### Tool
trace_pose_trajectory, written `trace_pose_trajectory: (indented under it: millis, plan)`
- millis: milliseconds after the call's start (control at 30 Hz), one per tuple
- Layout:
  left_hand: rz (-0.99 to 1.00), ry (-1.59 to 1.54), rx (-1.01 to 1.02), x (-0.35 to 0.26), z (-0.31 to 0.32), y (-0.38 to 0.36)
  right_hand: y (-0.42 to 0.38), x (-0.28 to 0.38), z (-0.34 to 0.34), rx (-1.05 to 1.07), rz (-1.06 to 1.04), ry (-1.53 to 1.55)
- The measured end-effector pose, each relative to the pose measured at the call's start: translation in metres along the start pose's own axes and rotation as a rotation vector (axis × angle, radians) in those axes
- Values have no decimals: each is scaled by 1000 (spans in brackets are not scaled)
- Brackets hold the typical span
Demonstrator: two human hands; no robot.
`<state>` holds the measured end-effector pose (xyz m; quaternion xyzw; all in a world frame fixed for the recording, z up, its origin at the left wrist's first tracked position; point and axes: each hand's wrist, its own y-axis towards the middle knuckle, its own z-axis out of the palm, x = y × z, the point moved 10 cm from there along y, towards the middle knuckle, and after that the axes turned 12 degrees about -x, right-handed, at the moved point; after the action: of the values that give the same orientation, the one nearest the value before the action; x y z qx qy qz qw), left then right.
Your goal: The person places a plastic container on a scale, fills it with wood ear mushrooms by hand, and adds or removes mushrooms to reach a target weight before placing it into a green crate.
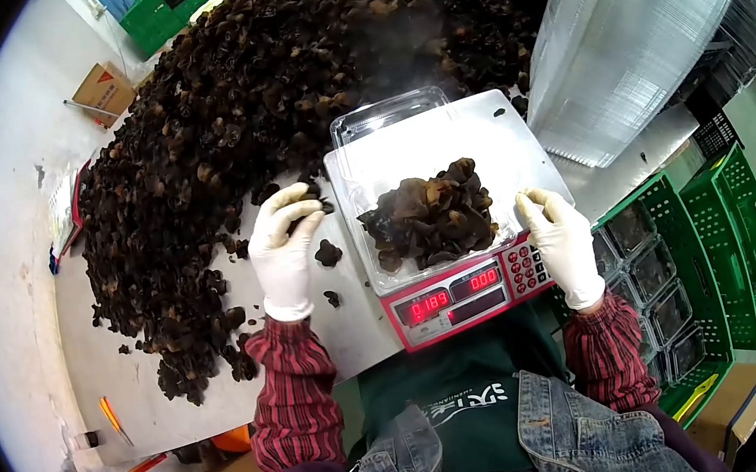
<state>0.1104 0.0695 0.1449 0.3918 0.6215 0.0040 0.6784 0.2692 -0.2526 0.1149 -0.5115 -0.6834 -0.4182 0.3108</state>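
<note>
Head view shows these placements and grips:

1. A red-and-white electronic scale (505,143) with a pale flat plate sits on the light metal tabletop (146,404). Its lit red display (431,305) faces the person, presumably so the figures can be read while both hands work above.
2. On the plate lies a clear plastic tray (372,177), its transparent lid (390,118) opened toward the far side, which leaves the top free to reach into. A clump of dark brown, ruffled fungus (433,214) rests inside, toward the near side.
3. The white-gloved left hand (286,254) is just left of the tray, between it and the large dark fungus heap (217,123). Its grip is closed on a small dark fungus piece (323,205), held by the fingertips, likely because so light a piece needs only a pinch. The piece lies at the fingertips, beside the tray's left edge; the clump is to the right of this grip.
4. The white-gloved right hand (565,248) is by the scale's right edge, thumb and finger near each other. Whether they touch or pinch anything cannot be told. The clump lies to the left of this grip, just beside it.
5. Two loose dark pieces (328,254) rest near the left hand. Nested clear trays (624,27) stand at the far right, within easy reach.
</note>
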Motion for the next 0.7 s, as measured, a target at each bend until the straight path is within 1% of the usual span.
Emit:
trace_pose_trajectory:
  millis: [67, 100, 133, 200, 233, 267, 333, 367, 400, 467, 500, 533, 600, 633, 667, 700]
  plan:
    - [51, 78, 18, -38, 15, -3, -2, 2, 2, 25, 32, 15]
    - [115, 158, 15, -40, 15, -4, -2, 4, 1, 25, 8, 5]
    - [120, 153, 17, -30, 10, -3, -3, 2, 1, 18, 7, 6]
    - [304, 546, 141, -5, 11, -1, -5, 6, 0, -13, -104, 24]
    - [485, 755, 122, -12, 12, 0, -6, 12, -1, -35, -132, -24]
    - [496, 751, 119, -8, 17, 2, -8, 6, 5, -3, -126, -96]
    - [-128, 276, 50, 40, 12, 17, -14, -3, 25, 111, -229, -83]
    - [-499, 151, 177, 53, 32, 13, -19, 14, 29, 120, -421, -55]
    - [-588, 27, 285, 63, 53, 11, -20, 19, 28, 112, -429, -53]
    - [-659, -132, 270, 75, 74, 17, -24, -10, 43, 320, 336, 251]
    - [-617, -304, 193, 70, 75, 23, -24, -10, 47, 351, 399, 363]
    - [-590, -399, 57, 47, 74, 28, -24, -6, 46, 342, 414, 449]
    - [-484, -614, 146, 43, 64, 18, -26, -9, 46, 352, 474, 554]
    - [-54, -342, 317, 11, 53, 13, -31, -17, 52, 351, 619, 787]
    - [383, -62, 461, -21, 49, -11, -33, -18, 52, 372, 656, 874]
    - [422, 135, 406, -45, 46, -25, -31, -14, 49, 406, 539, 758]
